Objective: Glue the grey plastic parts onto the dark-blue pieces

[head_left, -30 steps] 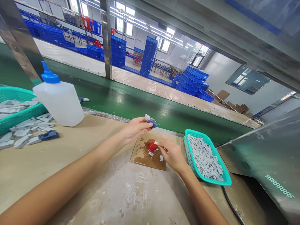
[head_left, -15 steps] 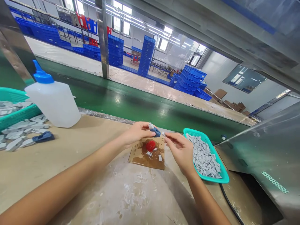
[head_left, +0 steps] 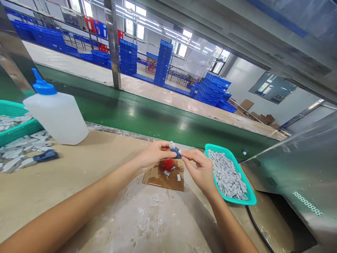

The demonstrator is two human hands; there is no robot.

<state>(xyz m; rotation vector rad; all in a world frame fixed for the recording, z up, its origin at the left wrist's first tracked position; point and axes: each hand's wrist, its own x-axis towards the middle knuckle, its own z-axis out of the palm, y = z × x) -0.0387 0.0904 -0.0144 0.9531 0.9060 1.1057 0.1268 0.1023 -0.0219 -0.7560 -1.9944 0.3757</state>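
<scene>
1. the dark blue piece (head_left: pixel 177 153) is held up between the two hands, above the far edge of the wet board (head_left: pixel 160 182), with its pale tip (head_left: pixel 172 144) pointed upward.
2. it is pinched between the thumb and fingers of the left hand (head_left: pixel 155 154), which is closed around it.
3. the thumb and forefinger of the right hand (head_left: pixel 199 168) are brought together on a small white piece (head_left: pixel 180 151) at the blue one's right end; whether the two are joined cannot be told, as the contact is partly covered.
4. the blue piece is judged light and stiff, probably hard plastic, not easily bent.
5. some slipperiness may be expected if fingertips are wetted from the board, where the red dome (head_left: pixel 167 164) is surrounded by liquid.
6. the blue piece is best gripped by its long sides, the white one lightly by its edges.
</scene>
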